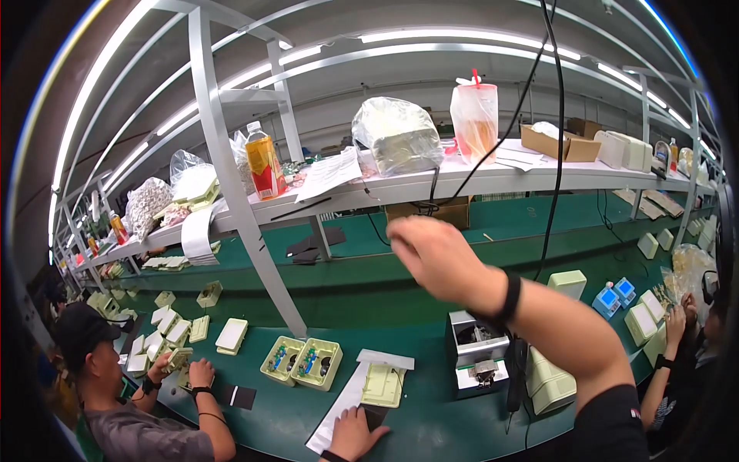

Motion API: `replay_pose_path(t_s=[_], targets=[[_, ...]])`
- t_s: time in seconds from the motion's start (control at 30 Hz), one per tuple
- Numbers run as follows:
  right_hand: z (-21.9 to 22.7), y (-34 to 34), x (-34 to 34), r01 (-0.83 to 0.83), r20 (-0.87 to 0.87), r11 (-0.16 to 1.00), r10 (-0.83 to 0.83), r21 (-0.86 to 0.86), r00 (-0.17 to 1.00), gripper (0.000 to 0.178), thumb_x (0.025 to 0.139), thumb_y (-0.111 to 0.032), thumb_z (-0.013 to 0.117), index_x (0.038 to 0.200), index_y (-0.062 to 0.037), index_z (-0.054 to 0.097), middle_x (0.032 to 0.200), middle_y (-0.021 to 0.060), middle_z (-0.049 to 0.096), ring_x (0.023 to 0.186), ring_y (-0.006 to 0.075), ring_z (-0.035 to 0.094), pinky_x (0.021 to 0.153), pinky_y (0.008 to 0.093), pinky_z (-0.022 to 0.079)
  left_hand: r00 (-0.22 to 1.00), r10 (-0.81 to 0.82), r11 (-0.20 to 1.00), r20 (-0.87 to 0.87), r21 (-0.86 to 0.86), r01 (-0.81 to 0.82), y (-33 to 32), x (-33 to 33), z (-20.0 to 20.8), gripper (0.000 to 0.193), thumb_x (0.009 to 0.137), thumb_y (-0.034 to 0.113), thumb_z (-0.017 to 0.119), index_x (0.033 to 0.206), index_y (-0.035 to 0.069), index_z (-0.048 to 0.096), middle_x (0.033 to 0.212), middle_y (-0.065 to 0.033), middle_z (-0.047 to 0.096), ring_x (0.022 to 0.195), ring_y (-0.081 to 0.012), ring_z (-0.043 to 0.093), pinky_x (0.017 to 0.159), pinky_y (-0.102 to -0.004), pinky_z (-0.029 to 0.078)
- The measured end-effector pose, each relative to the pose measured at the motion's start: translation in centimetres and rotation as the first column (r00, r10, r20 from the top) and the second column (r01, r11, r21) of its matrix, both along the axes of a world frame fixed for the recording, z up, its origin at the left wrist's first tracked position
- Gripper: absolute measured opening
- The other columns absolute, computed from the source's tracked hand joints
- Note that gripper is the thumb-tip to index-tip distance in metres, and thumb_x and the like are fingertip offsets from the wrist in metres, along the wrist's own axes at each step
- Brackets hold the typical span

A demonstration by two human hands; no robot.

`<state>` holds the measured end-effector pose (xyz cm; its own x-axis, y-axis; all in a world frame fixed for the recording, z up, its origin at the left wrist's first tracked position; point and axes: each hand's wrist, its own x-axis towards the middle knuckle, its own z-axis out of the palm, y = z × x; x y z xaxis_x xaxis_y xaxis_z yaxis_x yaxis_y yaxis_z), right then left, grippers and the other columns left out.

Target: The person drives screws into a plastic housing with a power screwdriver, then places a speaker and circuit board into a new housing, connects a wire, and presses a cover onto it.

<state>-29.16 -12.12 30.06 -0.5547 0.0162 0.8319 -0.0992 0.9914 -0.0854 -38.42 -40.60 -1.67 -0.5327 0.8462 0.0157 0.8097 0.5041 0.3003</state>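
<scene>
My left hand [353, 436] lies with fingers spread on a small black sheet [376, 416] and a long white paper strip [329, 433]. Just beyond its fingertips is a pale green plastic cover [382, 384], flat on the strip. My right hand [435, 254] is raised to about the height of the shelf's front edge, with a dark band on the wrist. Its fingers curl together, turned away, and what they hold, if anything, is hidden. Left of the cover sit two open pale green housings [326, 378] with circuit boards and round black parts inside.
A metal-and-black bench device [476, 356] stands right of the cover, near a dark handheld tool [514, 389]. Black cables [560, 146] hang past my right arm. The shelf [493, 182] spans overhead. Co-workers sit left [127, 385] and right [685, 362], among more housings.
</scene>
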Motion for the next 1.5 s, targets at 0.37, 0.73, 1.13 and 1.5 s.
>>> replay_pose_path(t_s=[0.37, 0.73, 1.13, 1.5], targets=[[4.5, 4.1, -18.3, 0.094, 0.235, 0.848, -0.249, 0.522, 0.94, 0.018, 0.09, -0.015, 0.063, 0.102, -0.0035, 0.071, 0.101, 0.0147, 0.072, 0.103, 0.0338, 0.069, 0.089, 0.0474, 0.056, 0.988, 0.102, 0.992, -0.113, 0.082, -0.093, -1.7, 5.2, -4.2, 0.102, 0.086, 0.059, 0.074, 0.153, -0.009, 0.039, 0.156, -0.0322, 0.039, 0.145, -0.0542, 0.035, 0.112, -0.0753, 0.03], [12.0, 8.9, -22.9, 0.391, 0.447, 0.851, -0.519, 0.351, 0.729, 0.023, 0.091, -0.015, 0.065, 0.107, -0.0013, 0.074, 0.115, 0.0193, 0.074, 0.113, 0.0362, 0.07, 0.094, 0.0448, 0.057, 0.995, 0.085, 0.996, -0.046, 0.005, -0.085, -1.0, 4.3, -3.1, 0.103, 0.086, 0.058, 0.076, 0.155, -0.008, 0.037, 0.159, -0.0326, 0.035, 0.148, -0.0555, 0.03, 0.113, -0.077, 0.027], [11.5, 11.0, -25.5, 0.498, 0.339, 0.862, -0.498, 0.094, 0.798, 0.03, 0.091, -0.023, 0.068, 0.115, -0.0073, 0.078, 0.12, 0.0185, 0.075, 0.111, 0.0384, 0.072, 0.095, 0.0463, 0.058, 0.996, 0.072, 0.997, -0.044, -0.009, -0.073, -0.7, 3.9, -3.1, 0.104, 0.085, 0.059, 0.077, 0.157, -0.005, 0.037, 0.161, -0.0314, 0.033, 0.148, -0.056, 0.028, 0.113, -0.078, 0.025], [12.2, 9.3, -23.5, 0.186, 0.338, 0.974, -0.133, -0.128, 0.932, 0.035, 0.102, -0.033, 0.063, 0.112, -0.0016, 0.075, 0.087, 0.0157, 0.072, 0.081, 0.0281, 0.07, 0.077, 0.0395, 0.057, 0.996, 0.076, 0.997, -0.042, -0.022, -0.077, -1.0, 4.5, -3.9, 0.106, 0.084, 0.06, 0.076, 0.158, -0.003, 0.035, 0.164, -0.0297, 0.03, 0.151, -0.0527, 0.025, 0.114, -0.0786, 0.023]])
